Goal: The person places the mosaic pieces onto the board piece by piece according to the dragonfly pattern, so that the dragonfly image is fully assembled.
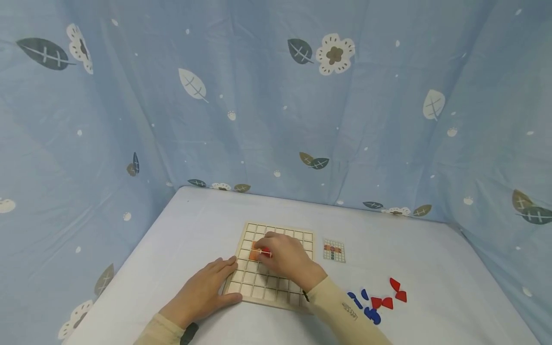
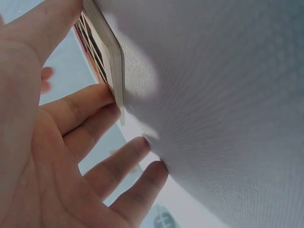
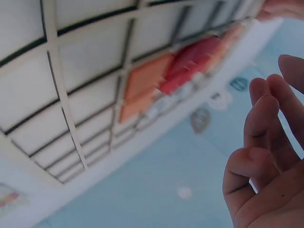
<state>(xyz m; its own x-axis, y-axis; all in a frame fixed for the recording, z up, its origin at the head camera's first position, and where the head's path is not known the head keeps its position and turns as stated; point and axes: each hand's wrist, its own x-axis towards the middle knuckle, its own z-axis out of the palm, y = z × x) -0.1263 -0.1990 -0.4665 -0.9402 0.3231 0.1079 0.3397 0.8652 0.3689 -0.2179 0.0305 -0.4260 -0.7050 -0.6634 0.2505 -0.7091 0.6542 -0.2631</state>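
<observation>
A pale wooden grid board [image 1: 258, 291] lies on the white table. My left hand [image 1: 204, 289] is at its left edge, fingers mostly straight; in the left wrist view the thumb and index fingertip touch the board's rim [image 2: 114, 61]. Over the board's upper middle reaches my right hand [image 1: 286, 254], its fingertips close above a red piece [image 1: 266, 251] beside an orange piece [image 1: 253, 254]. In the right wrist view that hand [image 3: 266, 156] has loosely bent fingers with no piece showing between them, and the red piece [image 3: 194, 61] sits on the grid.
A small pattern card [image 1: 334, 250] lies right of the board. Farther right, near the front, are several loose red pieces [image 1: 387, 303] and blue pieces [image 1: 372, 315]. A blue printed curtain [image 1: 258, 96] hangs behind the table and along its sides.
</observation>
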